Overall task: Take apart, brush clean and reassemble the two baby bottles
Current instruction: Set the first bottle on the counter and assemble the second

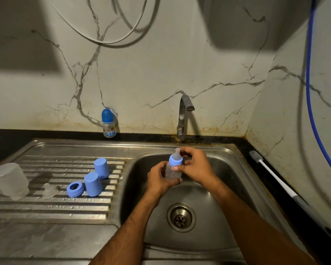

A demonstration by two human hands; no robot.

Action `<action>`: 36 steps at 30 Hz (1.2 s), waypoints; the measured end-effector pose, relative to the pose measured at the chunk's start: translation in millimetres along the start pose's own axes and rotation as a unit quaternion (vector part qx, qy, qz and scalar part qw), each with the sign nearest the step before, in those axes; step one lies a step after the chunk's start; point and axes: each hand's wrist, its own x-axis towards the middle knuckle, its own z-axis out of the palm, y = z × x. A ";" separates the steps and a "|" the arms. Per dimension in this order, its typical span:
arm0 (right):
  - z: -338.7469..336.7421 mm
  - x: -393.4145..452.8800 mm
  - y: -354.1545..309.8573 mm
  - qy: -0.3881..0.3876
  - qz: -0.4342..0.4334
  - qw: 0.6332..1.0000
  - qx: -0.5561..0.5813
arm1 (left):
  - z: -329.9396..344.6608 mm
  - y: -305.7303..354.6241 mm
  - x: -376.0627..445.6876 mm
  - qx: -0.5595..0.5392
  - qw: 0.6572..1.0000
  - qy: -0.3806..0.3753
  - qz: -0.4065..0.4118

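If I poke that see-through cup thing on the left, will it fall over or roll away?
The clear bottle body stands mouth-down on the ribbed draining board, leaning a little, so a poke would probably tip it. It is round, so it might then roll along the grooves. It looks like thin empty plastic, likely light, and the water drops around it suggest it could be slippery.

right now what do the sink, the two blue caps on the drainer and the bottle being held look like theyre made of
Sink: looks like stainless steel, brushed grey with dull reflections and a ribbed drainer.
Two blue caps: probably plastic, opaque matte blue with no shine.
Bottle, held by the left hand and right hand: likely frosted translucent plastic; its teat seems soft silicone or rubber.
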 end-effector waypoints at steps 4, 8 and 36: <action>0.8 -1.2 -5.0 0.000 -0.011 0.999 -0.033 | -0.6 -0.2 0.6 0.001 1.000 -0.002 0.009; -0.4 0.2 -1.6 0.002 0.004 1.000 0.023 | -0.2 -0.4 1.2 -0.001 1.000 0.000 0.006; -3.5 -5.1 -9.8 0.000 0.038 0.998 0.051 | 0.7 0.6 0.8 -0.009 1.000 -0.016 0.006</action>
